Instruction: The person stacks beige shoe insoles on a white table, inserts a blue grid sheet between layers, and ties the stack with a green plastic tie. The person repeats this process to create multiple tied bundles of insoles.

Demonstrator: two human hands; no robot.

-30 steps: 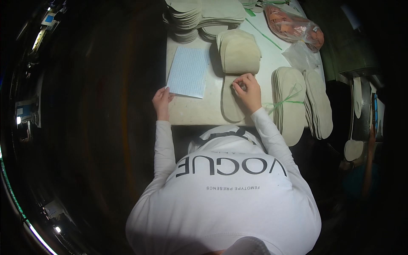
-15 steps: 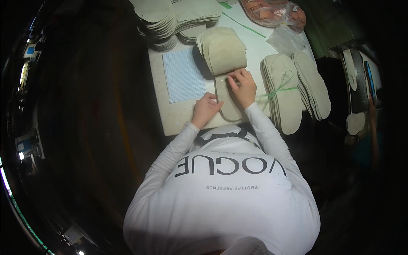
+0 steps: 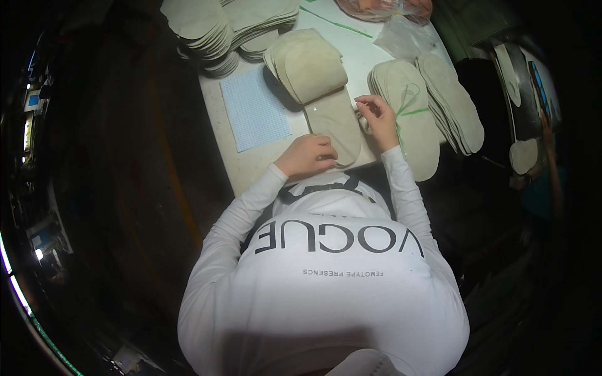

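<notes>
We rest the left hand (image 3: 308, 155), fingers bent, at the near end of the sole-shaped piece (image 3: 336, 119) and hold the right hand (image 3: 379, 120), fingers curled, beside its right edge; we cannot tell whether either pinches anything. The tied bundle (image 3: 415, 135) lies beside the right hand

Matt sole-shaped pieces (image 3: 332, 119), glossy clear plastic bag (image 3: 404, 39), paper-like sheet (image 3: 255, 109), matt cloth shirt (image 3: 351, 307)
</notes>
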